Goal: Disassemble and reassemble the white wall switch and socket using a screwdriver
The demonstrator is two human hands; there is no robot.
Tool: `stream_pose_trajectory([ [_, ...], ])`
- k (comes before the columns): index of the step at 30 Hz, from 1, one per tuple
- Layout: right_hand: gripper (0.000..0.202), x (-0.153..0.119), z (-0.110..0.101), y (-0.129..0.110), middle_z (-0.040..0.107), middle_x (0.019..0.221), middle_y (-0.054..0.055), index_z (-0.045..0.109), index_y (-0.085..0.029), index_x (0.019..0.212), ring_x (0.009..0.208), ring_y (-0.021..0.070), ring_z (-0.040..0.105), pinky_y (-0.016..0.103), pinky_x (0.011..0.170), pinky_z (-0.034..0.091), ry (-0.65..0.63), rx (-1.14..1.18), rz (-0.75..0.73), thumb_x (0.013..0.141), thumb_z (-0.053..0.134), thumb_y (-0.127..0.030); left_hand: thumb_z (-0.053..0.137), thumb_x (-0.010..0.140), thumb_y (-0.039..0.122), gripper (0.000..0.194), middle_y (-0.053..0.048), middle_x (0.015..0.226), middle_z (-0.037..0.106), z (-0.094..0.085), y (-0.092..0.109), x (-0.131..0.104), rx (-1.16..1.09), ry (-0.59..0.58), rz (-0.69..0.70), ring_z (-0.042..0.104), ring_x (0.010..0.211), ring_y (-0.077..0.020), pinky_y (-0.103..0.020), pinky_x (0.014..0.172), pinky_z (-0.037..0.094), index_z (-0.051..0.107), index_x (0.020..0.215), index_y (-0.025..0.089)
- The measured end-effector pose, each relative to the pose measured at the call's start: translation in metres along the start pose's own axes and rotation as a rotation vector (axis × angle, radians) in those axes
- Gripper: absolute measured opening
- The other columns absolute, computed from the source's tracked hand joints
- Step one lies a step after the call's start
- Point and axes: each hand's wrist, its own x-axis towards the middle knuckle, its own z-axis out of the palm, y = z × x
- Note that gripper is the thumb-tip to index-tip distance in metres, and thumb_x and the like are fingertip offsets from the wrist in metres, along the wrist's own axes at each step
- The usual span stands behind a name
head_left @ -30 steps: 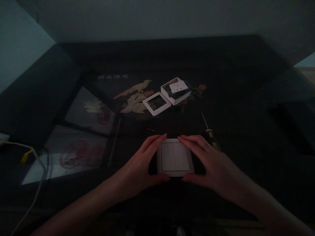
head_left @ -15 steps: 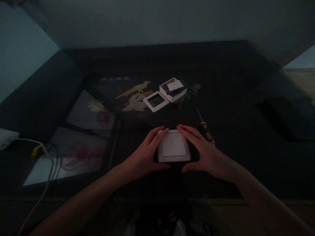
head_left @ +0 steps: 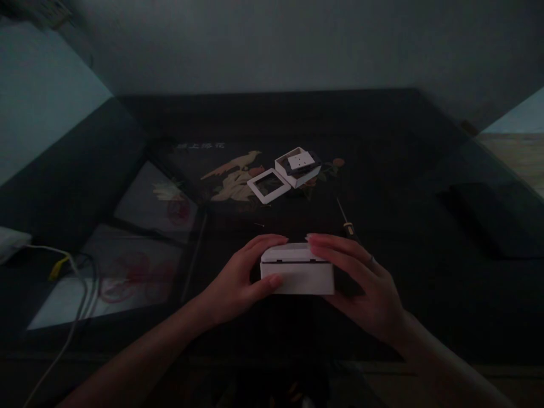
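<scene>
Gripping the white switch box between my left hand and right hand, I face its side, a screwdriver lying beyond on the tabletop.

Dark, glossy table with a bird picture, in front of a grey wall.
The tan bird has a row of pale characters above it and an orange flower off to its right; pane-shaped reflections and red round marks show on the left. At the left edge, a white block meets a pale cable beside a yellow tag; a dark, flat object lies far right, its details lost in shadow.
</scene>
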Motion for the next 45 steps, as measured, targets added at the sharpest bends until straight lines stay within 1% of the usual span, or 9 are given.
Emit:
stream_pose_trajectory([
  [4, 0.045, 0.0, 0.0, -0.003, 0.064, 0.135, 0.011, 0.056, -0.019, 0.133, 0.124, 0.0175, 0.061, 0.027, 0.107, 0.049, 0.046, 0.019, 0.043, 0.089, 0.068, -0.015, 0.055, 0.084, 0.076, 0.083, -0.017, 0.149, 0.049, -0.001, -0.003, -0.004, 0.087, -0.021, 0.081, 0.048, 0.137, -0.0351, -0.051, 0.114, 0.04, 0.046, 0.145, 0.02],
  [7, 0.043, -0.001, 0.002, -0.003, 0.065, 0.134, 0.011, 0.058, -0.02, 0.13, 0.121, 0.0197, 0.064, 0.029, 0.103, 0.054, 0.043, 0.02, 0.075, 0.088, 0.069, -0.017, 0.069, 0.073, 0.075, 0.099, -0.019, 0.153, 0.044, -0.002, -0.004, -0.006, 0.307, 0.069, 0.201, 0.046, 0.139, -0.0371, -0.052, 0.112, 0.044, 0.037, 0.151, 0.023],
  [11, 0.043, -0.002, 0.004, -0.004, 0.065, 0.13, 0.01, 0.06, -0.022, 0.13, 0.117, 0.0218, 0.066, 0.033, 0.098, 0.057, 0.06, -0.004, 0.082, 0.087, 0.068, -0.015, 0.076, 0.081, 0.053, 0.072, -0.014, 0.13, 0.061, -0.001, -0.003, -0.007, 0.501, 0.271, 0.394, 0.062, 0.118, -0.029, -0.041, 0.098, 0.056, 0.05, 0.14, 0.022],
  [14, 0.044, -0.002, 0.004, -0.005, 0.062, 0.128, 0.009, 0.06, -0.022, 0.13, 0.117, 0.0224, 0.063, 0.034, 0.099, 0.057, 0.086, -0.032, 0.075, 0.087, 0.068, -0.015, 0.072, 0.089, 0.043, 0.046, -0.012, 0.119, 0.064, 0.0, 0.001, -0.008, 0.539, 0.312, 0.483, 0.067, 0.106, -0.0233, -0.033, 0.088, 0.06, 0.059, 0.127, 0.02],
  [21, 0.042, 0.001, 0.0, -0.009, 0.056, 0.12, 0.007, 0.059, -0.024, 0.13, 0.114, 0.0197, 0.061, 0.029, 0.1, 0.056, 0.095, -0.027, 0.071, 0.09, 0.065, -0.014, 0.069, 0.092, 0.037, 0.033, -0.009, 0.115, 0.063, -0.002, 0.009, -0.008, 0.425, 0.28, 0.459, 0.067, 0.104, -0.0193, -0.028, 0.088, 0.061, 0.063, 0.118, 0.018],
  [29, 0.044, -0.001, 0.003, -0.008, 0.056, 0.117, 0.007, 0.059, -0.028, 0.132, 0.11, 0.0243, 0.063, 0.039, 0.093, 0.062, 0.126, -0.031, 0.08, 0.09, 0.065, -0.016, 0.071, 0.091, 0.037, 0.03, -0.009, 0.12, 0.064, 0.002, 0.005, -0.009, 0.377, 0.323, 0.405, 0.069, 0.106, -0.0216, -0.034, 0.089, 0.064, 0.066, 0.116, 0.023],
  [32, 0.045, 0.0, 0.002, -0.008, 0.057, 0.114, 0.007, 0.057, -0.034, 0.135, 0.105, 0.0262, 0.065, 0.043, 0.088, 0.064, 0.132, -0.056, 0.09, 0.093, 0.063, -0.022, 0.07, 0.092, 0.036, 0.029, -0.01, 0.116, 0.07, 0.0, 0.006, -0.007, 0.393, 0.304, 0.446, 0.07, 0.108, -0.0235, -0.036, 0.09, 0.063, 0.066, 0.117, 0.022],
  [39, 0.053, 0.002, 0.002, -0.007, 0.058, 0.109, 0.007, 0.056, -0.033, 0.139, 0.106, 0.026, 0.065, 0.042, 0.087, 0.063, 0.128, -0.066, 0.048, 0.09, 0.065, -0.016, 0.07, 0.092, 0.031, 0.032, -0.011, 0.118, 0.075, -0.001, 0.004, -0.005, 0.37, 0.275, 0.518, 0.068, 0.117, -0.0262, -0.04, 0.097, 0.06, 0.065, 0.121, 0.018],
  [45, 0.055, 0.0, 0.003, -0.004, 0.057, 0.106, 0.005, 0.057, -0.033, 0.139, 0.108, 0.0271, 0.067, 0.043, 0.09, 0.063, 0.142, -0.044, 0.032, 0.089, 0.066, -0.015, 0.071, 0.091, 0.029, 0.028, -0.013, 0.116, 0.076, 0.0, 0.003, -0.005, 0.377, 0.27, 0.519, 0.069, 0.116, -0.0227, -0.034, 0.097, 0.059, 0.065, 0.115, 0.015],
])
